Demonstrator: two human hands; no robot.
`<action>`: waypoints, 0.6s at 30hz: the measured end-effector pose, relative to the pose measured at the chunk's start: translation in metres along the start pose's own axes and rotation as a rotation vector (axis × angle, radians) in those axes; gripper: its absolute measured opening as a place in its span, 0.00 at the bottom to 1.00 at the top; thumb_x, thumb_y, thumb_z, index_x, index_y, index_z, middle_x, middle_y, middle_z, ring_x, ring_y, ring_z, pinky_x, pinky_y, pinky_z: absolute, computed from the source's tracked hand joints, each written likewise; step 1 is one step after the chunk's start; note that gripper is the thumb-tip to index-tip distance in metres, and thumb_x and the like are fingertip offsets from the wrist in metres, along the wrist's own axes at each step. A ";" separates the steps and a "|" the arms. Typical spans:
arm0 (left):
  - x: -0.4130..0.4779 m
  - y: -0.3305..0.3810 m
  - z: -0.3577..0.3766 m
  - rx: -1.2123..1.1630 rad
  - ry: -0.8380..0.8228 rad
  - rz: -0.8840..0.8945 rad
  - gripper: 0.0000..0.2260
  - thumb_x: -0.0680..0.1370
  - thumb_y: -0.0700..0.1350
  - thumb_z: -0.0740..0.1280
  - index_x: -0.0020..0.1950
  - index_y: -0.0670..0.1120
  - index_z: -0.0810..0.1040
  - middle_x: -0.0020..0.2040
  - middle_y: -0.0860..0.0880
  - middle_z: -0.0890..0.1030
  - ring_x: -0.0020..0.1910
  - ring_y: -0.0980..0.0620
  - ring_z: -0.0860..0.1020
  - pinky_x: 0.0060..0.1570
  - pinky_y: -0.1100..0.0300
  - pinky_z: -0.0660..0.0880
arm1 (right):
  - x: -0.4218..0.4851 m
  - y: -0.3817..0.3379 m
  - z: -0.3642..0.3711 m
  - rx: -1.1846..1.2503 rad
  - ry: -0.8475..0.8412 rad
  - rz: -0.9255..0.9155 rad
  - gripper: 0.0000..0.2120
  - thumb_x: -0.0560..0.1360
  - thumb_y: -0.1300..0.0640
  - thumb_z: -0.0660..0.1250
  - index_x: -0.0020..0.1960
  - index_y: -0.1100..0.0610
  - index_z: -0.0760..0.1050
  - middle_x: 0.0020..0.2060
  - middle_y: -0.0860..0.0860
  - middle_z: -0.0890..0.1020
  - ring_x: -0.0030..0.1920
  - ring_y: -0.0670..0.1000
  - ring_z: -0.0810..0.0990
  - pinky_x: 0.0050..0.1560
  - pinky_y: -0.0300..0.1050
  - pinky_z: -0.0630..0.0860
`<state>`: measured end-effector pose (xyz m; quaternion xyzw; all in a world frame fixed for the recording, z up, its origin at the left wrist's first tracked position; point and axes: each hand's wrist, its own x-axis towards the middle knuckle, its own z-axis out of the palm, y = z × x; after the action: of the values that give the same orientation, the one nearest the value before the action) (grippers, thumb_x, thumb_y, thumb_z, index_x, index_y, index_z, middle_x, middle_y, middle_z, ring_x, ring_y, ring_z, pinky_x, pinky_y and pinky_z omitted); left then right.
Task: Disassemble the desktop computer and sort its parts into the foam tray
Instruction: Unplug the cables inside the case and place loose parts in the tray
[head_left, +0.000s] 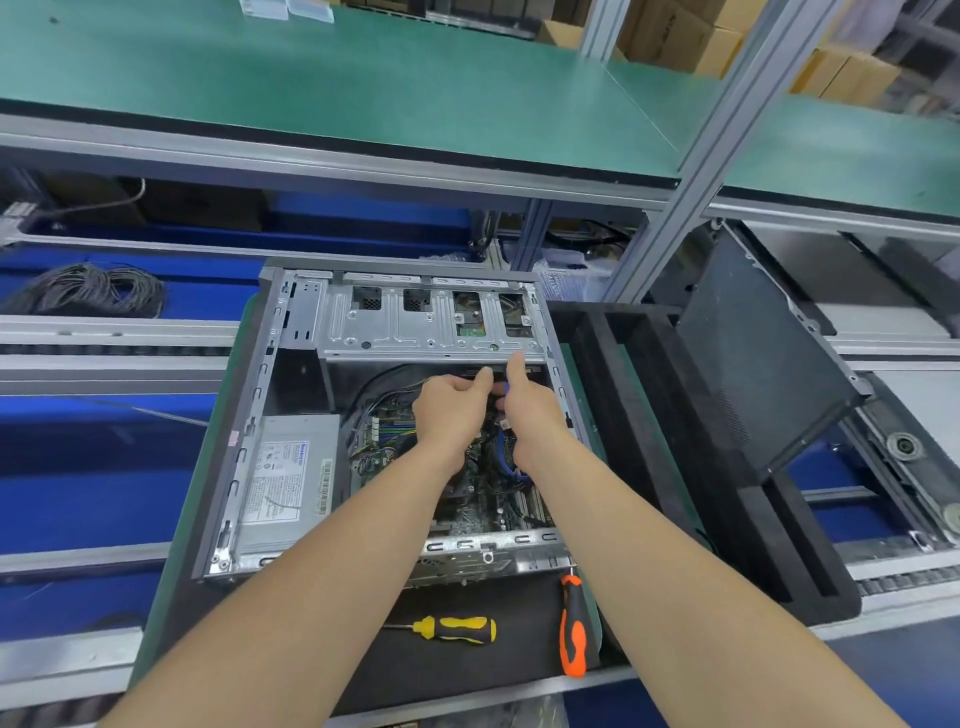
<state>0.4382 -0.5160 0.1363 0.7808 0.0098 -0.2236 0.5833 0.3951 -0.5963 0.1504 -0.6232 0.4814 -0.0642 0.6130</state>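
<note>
The open desktop case (249, 431) lies on its side in the middle of the view, showing the motherboard (483, 499), a grey power supply (291, 478) at the left and a metal drive cage (415, 322) at the back. Both hands reach inside, just below the drive cage. My left hand (452, 410) curls its fingers toward a blue cable connector (500, 388). My right hand (530, 405) grips that same connector, thumb pointing up against the cage edge. The black foam tray (675, 467) lies right of the case, with the dark side panel (753, 353) leaning in it.
A yellow-and-black screwdriver (457, 629) and an orange-and-black screwdriver (571, 629) lie on the dark mat in front of the case. A coil of black cable (88, 291) rests at the far left. A green shelf (363, 88) runs overhead on aluminium posts (691, 171).
</note>
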 end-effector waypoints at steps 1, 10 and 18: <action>0.001 -0.001 0.000 0.001 -0.011 0.001 0.15 0.79 0.58 0.69 0.44 0.47 0.84 0.46 0.49 0.86 0.51 0.47 0.82 0.53 0.52 0.79 | 0.001 0.001 0.000 0.001 -0.001 -0.009 0.30 0.81 0.30 0.53 0.46 0.52 0.81 0.47 0.48 0.80 0.47 0.48 0.76 0.50 0.50 0.68; -0.002 -0.001 0.001 -0.051 -0.080 -0.010 0.18 0.81 0.56 0.68 0.48 0.42 0.85 0.48 0.47 0.87 0.52 0.47 0.84 0.61 0.47 0.79 | -0.001 0.007 -0.005 0.050 -0.072 -0.058 0.19 0.86 0.44 0.56 0.50 0.57 0.76 0.48 0.53 0.81 0.47 0.52 0.78 0.45 0.45 0.74; -0.005 0.000 -0.005 -0.029 -0.152 -0.015 0.10 0.83 0.47 0.65 0.54 0.43 0.83 0.53 0.46 0.85 0.57 0.46 0.82 0.63 0.45 0.77 | -0.022 0.020 -0.014 0.030 -0.071 -0.076 0.18 0.86 0.53 0.53 0.46 0.56 0.77 0.44 0.54 0.83 0.47 0.53 0.80 0.44 0.45 0.73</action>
<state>0.4355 -0.5101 0.1392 0.7530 -0.0254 -0.2863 0.5920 0.3639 -0.5866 0.1487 -0.6337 0.4344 -0.0724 0.6360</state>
